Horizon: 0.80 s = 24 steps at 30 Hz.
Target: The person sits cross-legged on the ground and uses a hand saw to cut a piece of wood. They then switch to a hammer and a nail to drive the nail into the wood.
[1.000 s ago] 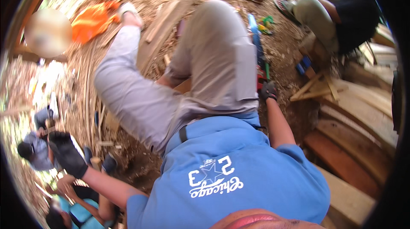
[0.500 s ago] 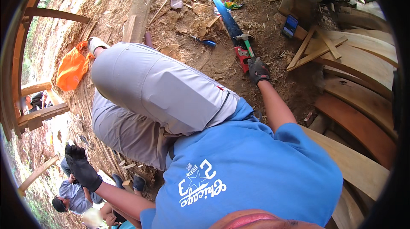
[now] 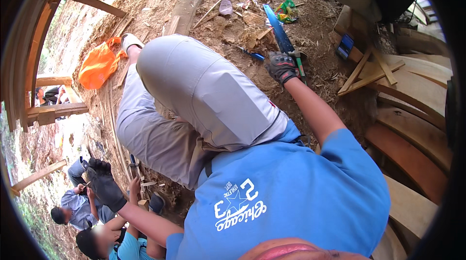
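Right hand (image 3: 281,66) grips the blue handsaw (image 3: 280,34) on the dirt; left hand (image 3: 103,185) hangs open, gloved. Lifting the saw looks next.

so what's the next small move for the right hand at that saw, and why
Probably to settle the grip. The gloved right hand lies on the handle end of the blue handsaw, which rests flat on the chip-strewn dirt; whether the fingers are fully closed cannot be told. The left hand is stretched far out the other side.
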Available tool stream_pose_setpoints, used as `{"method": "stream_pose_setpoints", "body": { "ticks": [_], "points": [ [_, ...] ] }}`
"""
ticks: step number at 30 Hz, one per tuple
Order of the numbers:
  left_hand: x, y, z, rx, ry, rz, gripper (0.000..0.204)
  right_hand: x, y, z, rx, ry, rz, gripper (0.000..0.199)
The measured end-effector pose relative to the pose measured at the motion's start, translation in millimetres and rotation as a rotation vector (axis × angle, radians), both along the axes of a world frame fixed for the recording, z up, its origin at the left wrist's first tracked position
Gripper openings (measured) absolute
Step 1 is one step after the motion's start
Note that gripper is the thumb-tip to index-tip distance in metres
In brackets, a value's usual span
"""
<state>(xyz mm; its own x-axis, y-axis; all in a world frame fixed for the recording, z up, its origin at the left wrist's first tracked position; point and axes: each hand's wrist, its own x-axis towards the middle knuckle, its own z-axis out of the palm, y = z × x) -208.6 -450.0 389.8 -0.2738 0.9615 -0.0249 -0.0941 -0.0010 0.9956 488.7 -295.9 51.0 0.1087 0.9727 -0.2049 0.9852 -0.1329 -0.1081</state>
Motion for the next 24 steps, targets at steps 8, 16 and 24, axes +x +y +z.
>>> {"method": "stream_pose_setpoints", "body": {
  "ticks": [8,16,24],
  "points": [
    [-3.0,-42.4,7.0,0.045,-0.016,-0.032,0.049,-40.0,37.2,-44.7,0.051,-0.023,0.075,0.022],
    [8.9,-69.0,-6.7,0.021,-0.042,0.305,0.041,23.5,-3.3,-17.8,-0.149,0.7,-0.167,0.042],
    [53.7,-35.8,-2.6,0.05,-0.04,0.308,0.036,117.7,-107.2,84.5,0.116,0.95,-0.58,0.025]
  ]
}}
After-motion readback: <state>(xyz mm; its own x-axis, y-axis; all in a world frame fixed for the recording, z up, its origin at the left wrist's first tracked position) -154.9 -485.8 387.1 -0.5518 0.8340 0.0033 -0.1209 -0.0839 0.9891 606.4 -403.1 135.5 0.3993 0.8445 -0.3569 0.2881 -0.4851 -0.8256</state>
